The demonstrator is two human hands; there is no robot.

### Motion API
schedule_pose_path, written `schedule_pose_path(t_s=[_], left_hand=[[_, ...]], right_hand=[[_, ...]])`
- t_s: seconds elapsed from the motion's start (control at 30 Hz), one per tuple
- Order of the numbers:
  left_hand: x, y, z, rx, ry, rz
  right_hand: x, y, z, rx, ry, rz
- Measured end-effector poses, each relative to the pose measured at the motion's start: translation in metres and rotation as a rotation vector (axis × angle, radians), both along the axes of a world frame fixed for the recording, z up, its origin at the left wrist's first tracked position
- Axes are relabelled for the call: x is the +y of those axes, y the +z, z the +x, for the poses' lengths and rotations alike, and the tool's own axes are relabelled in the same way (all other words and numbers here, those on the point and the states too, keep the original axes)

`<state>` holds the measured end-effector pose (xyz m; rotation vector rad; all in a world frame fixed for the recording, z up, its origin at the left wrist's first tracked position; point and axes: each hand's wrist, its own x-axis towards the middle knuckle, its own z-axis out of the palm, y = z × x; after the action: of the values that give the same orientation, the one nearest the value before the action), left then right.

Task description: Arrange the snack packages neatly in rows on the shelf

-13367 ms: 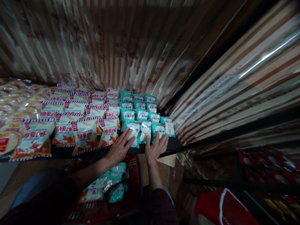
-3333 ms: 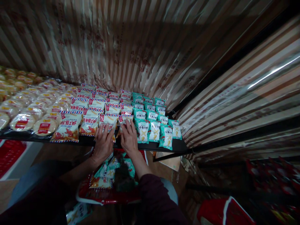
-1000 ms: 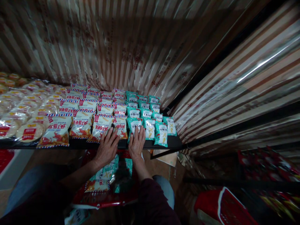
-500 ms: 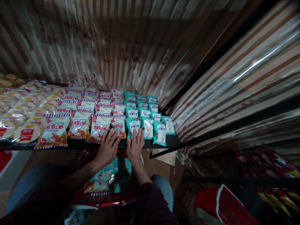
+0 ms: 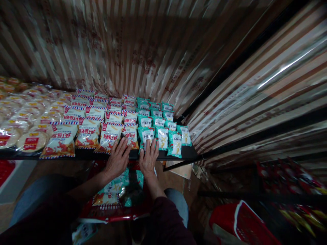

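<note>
On a dark shelf [image 5: 189,154] lie rows of snack bags. My left hand [image 5: 118,158] rests flat, fingers spread, on the front edge of the white and red shrimp-snack bags [image 5: 109,137]. Beside it, my right hand [image 5: 149,158] lies flat with its fingers apart on the front teal snack bag [image 5: 145,135]. More teal bags [image 5: 175,143] fill the shelf's right end. Neither hand grips anything.
Round rice crackers in clear wrap [image 5: 30,141] fill the shelf's left part. A red basket [image 5: 114,212] with more bags sits below on my lap. Another red basket [image 5: 237,221] stands at the lower right. Striped foil covers the back and right walls.
Both hands have stayed flat at the shelf's front over the last second, shifting only slightly. Earlier they pressed bags farther right, then farther left.
</note>
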<state>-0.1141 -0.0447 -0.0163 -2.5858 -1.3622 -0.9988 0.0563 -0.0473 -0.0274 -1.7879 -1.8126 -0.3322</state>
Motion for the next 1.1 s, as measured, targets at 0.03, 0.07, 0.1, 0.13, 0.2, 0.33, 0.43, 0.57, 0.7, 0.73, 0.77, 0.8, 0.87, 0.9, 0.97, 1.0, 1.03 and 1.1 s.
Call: schedule_pose_path(t_s=[0.03,0.07,0.1,0.13,0.2,0.33,0.43,0.57,0.7,0.73,0.77,0.8,0.87,0.9,0.97,1.0,1.03,1.1], left_hand=[[0.000,0.000,0.000,0.002,-0.002,-0.003],[0.000,0.000,0.000,0.003,-0.004,-0.005],[0.001,-0.001,0.000,0.004,-0.007,-0.007],[0.001,-0.001,0.000,0.004,-0.010,-0.008],[0.001,-0.002,-0.001,0.001,-0.011,-0.012],[-0.001,-0.002,-0.001,-0.018,-0.020,-0.013],[-0.005,0.000,0.001,-0.053,-0.040,0.001],[-0.011,0.004,0.008,-0.151,-0.062,-0.029],[-0.009,0.004,0.015,-0.298,0.011,-0.120],[-0.007,0.004,0.015,-0.326,0.036,-0.139],[-0.003,0.003,0.015,-0.347,0.061,-0.155],[0.000,0.003,0.015,-0.357,0.083,-0.162],[0.007,0.004,0.014,-0.350,0.096,-0.161],[0.009,0.004,0.014,-0.336,0.088,-0.156],[0.011,0.003,0.015,-0.303,0.063,-0.146],[0.010,0.002,0.016,-0.287,0.054,-0.141],[0.009,0.002,0.018,-0.273,0.048,-0.136],[0.007,0.000,0.021,-0.247,0.043,-0.125]], right_hand=[[0.000,0.001,0.000,-0.003,0.001,-0.007],[0.000,0.001,-0.001,-0.005,0.003,-0.014],[0.000,0.002,-0.001,-0.006,0.008,-0.020],[0.000,0.003,-0.001,-0.006,0.013,-0.024],[-0.001,0.005,-0.001,-0.002,0.019,-0.022],[-0.008,0.009,-0.001,0.014,0.027,-0.001],[-0.018,0.011,-0.003,0.013,0.055,0.001],[-0.031,0.012,-0.011,0.039,0.146,-0.002],[-0.038,0.015,-0.023,0.106,0.321,0.000],[-0.038,0.017,-0.026,0.123,0.351,0.007],[-0.038,0.019,-0.029,0.138,0.373,0.013],[-0.036,0.021,-0.031,0.152,0.386,0.017],[-0.028,0.029,-0.033,0.176,0.386,0.033],[-0.022,0.034,-0.033,0.183,0.379,0.041],[-0.005,0.048,-0.031,0.172,0.364,0.047],[0.006,0.057,-0.030,0.148,0.360,0.035],[0.019,0.066,-0.030,0.109,0.357,0.003],[0.045,0.085,-0.032,-0.037,0.343,-0.129]])
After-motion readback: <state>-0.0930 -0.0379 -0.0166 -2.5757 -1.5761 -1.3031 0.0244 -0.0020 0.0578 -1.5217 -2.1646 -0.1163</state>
